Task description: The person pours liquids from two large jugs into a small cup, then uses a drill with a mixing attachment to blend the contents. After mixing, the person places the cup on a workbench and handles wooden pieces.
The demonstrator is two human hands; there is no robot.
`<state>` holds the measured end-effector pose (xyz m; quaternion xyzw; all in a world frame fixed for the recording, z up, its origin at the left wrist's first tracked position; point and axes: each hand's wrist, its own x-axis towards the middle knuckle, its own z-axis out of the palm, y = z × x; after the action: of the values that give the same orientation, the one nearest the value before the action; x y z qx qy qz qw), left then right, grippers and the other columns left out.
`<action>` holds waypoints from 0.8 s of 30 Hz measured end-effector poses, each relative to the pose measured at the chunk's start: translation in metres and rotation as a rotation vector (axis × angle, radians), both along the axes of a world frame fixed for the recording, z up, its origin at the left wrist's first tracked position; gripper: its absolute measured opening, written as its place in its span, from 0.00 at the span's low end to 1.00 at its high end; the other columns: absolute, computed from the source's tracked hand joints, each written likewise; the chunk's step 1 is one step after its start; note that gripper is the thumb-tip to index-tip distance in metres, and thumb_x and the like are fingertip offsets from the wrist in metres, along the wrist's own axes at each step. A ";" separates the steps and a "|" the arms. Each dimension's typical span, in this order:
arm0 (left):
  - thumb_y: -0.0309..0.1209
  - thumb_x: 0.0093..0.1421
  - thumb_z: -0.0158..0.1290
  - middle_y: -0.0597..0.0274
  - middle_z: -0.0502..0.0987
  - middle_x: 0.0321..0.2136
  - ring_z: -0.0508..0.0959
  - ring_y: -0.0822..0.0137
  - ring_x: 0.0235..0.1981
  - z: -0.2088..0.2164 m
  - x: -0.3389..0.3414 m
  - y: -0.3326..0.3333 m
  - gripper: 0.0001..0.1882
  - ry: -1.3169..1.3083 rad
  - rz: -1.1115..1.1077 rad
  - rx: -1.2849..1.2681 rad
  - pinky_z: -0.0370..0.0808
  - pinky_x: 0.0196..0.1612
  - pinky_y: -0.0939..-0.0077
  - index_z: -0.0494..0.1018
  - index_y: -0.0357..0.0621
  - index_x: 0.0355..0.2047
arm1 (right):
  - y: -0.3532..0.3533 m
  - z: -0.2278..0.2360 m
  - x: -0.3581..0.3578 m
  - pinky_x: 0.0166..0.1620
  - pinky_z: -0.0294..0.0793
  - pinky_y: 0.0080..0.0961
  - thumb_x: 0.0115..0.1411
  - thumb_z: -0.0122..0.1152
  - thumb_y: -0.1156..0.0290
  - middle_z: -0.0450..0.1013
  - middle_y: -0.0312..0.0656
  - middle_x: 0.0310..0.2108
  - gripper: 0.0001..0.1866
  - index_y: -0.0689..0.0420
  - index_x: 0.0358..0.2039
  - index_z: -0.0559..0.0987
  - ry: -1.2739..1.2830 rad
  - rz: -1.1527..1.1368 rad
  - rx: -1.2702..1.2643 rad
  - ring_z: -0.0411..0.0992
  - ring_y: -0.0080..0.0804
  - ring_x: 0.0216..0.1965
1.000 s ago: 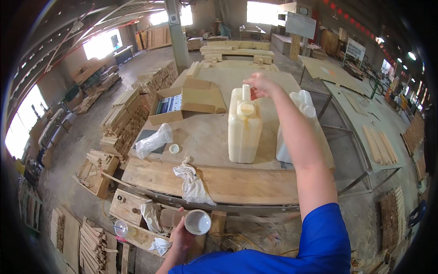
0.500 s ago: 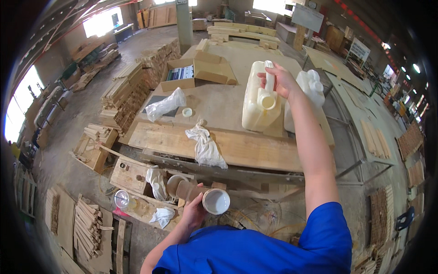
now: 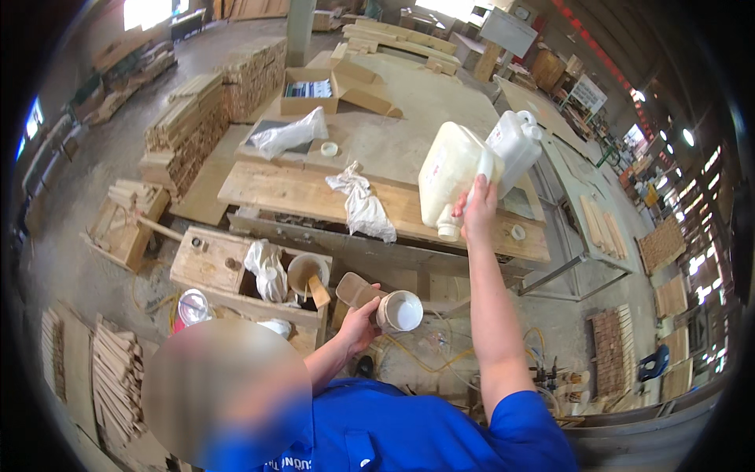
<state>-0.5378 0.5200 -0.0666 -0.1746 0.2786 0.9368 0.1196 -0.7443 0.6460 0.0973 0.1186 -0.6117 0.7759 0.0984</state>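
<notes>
My right hand (image 3: 478, 211) grips the handle of a cream plastic jerrycan (image 3: 452, 169). The jerrycan tilts, its mouth pointing down over the bench's front edge; no liquid stream is visible. Below and to its left, my left hand (image 3: 360, 326) is closed around a small cup (image 3: 404, 311) with white contents. A flat brown paddle-like piece (image 3: 356, 289) sticks out beside the cup, seemingly in the same hand. Behind the tilted jerrycan a second, whitish jerrycan (image 3: 515, 145) stands on the bench. A small round cap (image 3: 517, 232) lies right of my right hand.
A white rag (image 3: 362, 203) hangs over the wooden plank (image 3: 275, 189) along the bench front. Farther back are a plastic bag (image 3: 289, 135) and an open cardboard box (image 3: 311, 105). A wooden box (image 3: 208, 267) with a bucket (image 3: 309, 274) stands lower left; blur hides the corner below.
My right hand has brought the jerrycan nearer and tipped its mouth downward. The cup in my left hand has moved right and up, closer to the jerrycan's mouth.
</notes>
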 end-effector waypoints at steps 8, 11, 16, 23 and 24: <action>0.35 0.62 0.45 0.72 0.71 0.41 0.71 0.72 0.41 -0.042 0.017 0.008 0.18 -0.106 -0.019 0.041 0.70 0.37 0.60 0.62 0.65 0.52 | -0.003 -0.013 0.045 0.17 0.60 0.24 0.65 0.42 0.55 0.58 0.35 0.14 0.16 0.57 0.35 0.62 -0.085 -0.023 0.057 0.56 0.23 0.11; 0.35 0.62 0.44 0.70 0.71 0.41 0.71 0.70 0.41 -0.046 0.008 0.021 0.18 -0.120 -0.065 0.044 0.70 0.37 0.58 0.61 0.65 0.53 | -0.006 -0.006 0.044 0.18 0.60 0.24 0.64 0.44 0.56 0.59 0.35 0.14 0.15 0.56 0.32 0.64 -0.090 -0.011 0.126 0.57 0.23 0.13; 0.34 0.61 0.44 0.67 0.69 0.44 0.70 0.68 0.44 -0.037 -0.007 0.033 0.21 -0.073 -0.062 -0.002 0.70 0.38 0.54 0.59 0.64 0.55 | -0.010 -0.008 0.055 0.16 0.58 0.22 0.64 0.43 0.59 0.58 0.34 0.13 0.14 0.55 0.27 0.62 -0.192 -0.020 -0.039 0.56 0.22 0.11; 0.34 0.63 0.42 0.67 0.69 0.46 0.71 0.65 0.46 -0.053 -0.033 0.028 0.19 -0.138 0.156 0.059 0.71 0.40 0.55 0.59 0.66 0.54 | -0.020 -0.066 0.097 0.15 0.58 0.19 0.65 0.42 0.59 0.57 0.34 0.13 0.15 0.55 0.27 0.60 -0.058 -0.056 0.012 0.56 0.20 0.12; 0.34 0.63 0.41 0.67 0.69 0.46 0.71 0.65 0.46 -0.057 -0.037 0.028 0.19 -0.158 0.163 0.047 0.71 0.40 0.55 0.59 0.66 0.54 | -0.020 -0.071 0.099 0.16 0.59 0.20 0.65 0.42 0.59 0.57 0.34 0.13 0.15 0.55 0.27 0.60 -0.037 -0.061 0.025 0.56 0.20 0.12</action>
<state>-0.5746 0.5476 -0.1233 -0.2670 0.2309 0.9331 0.0686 -0.6452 0.6258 0.0261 0.0870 -0.6264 0.7669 0.1091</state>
